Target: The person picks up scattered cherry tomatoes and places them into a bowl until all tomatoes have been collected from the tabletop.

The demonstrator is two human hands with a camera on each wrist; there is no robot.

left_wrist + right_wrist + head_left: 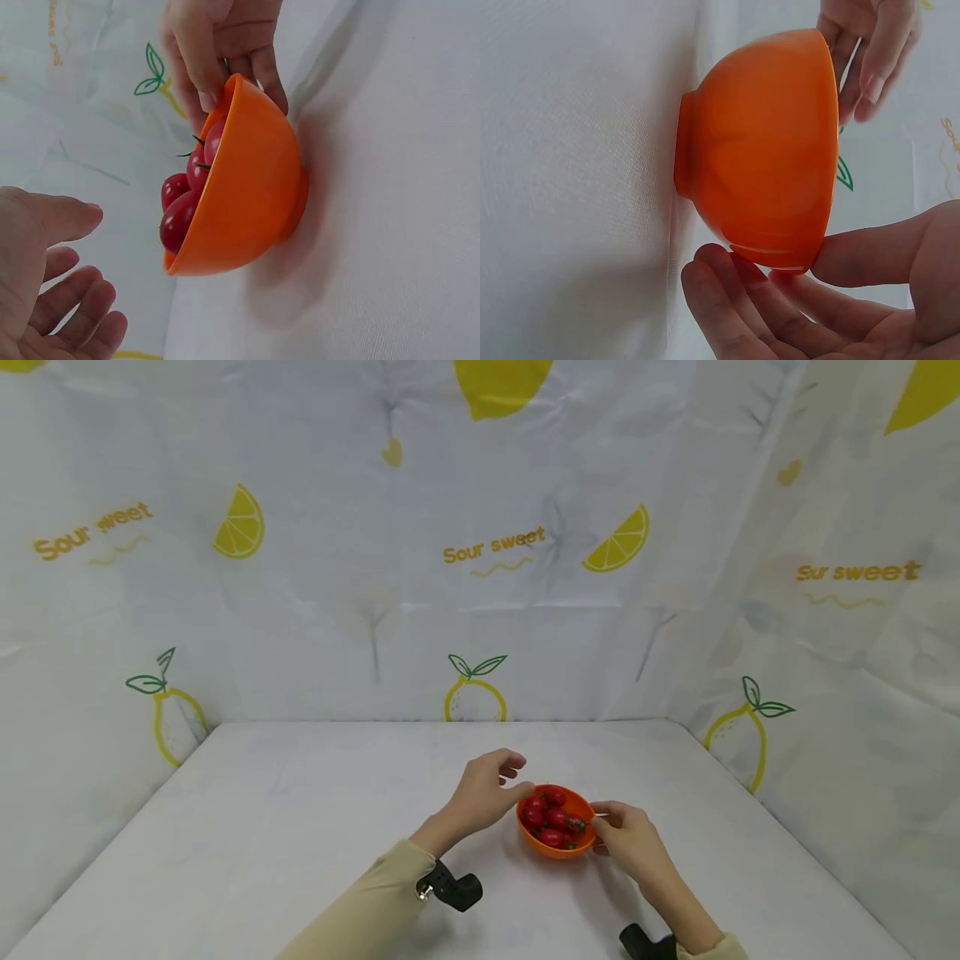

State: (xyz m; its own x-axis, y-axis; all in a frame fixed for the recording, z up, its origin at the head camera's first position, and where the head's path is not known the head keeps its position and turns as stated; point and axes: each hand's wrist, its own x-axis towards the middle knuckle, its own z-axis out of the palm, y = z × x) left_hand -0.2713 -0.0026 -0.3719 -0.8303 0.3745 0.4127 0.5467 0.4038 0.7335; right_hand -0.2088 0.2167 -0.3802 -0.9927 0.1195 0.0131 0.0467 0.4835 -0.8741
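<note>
An orange bowl [557,853] is right of the middle of the white table, heaped with several red cherry tomatoes [556,818] with green stems. Thumb and fingers of my right hand [633,843] pinch its right side at the rim; the right wrist view shows the thumb at the rim and fingertips against the outer wall [765,142]. On the other side is my left hand [480,793], its fingers loosely bent. A gap parts it from the bowl [247,187] in the left wrist view, and it holds nothing. The bowl's foot is close over its shadow on the cloth.
A white cloth covers the table [300,827]. Behind and along both sides stand white curtains [315,635] printed with lemons and lettering. Each wrist wears a dark camera mount [450,887], below the hands in the head view.
</note>
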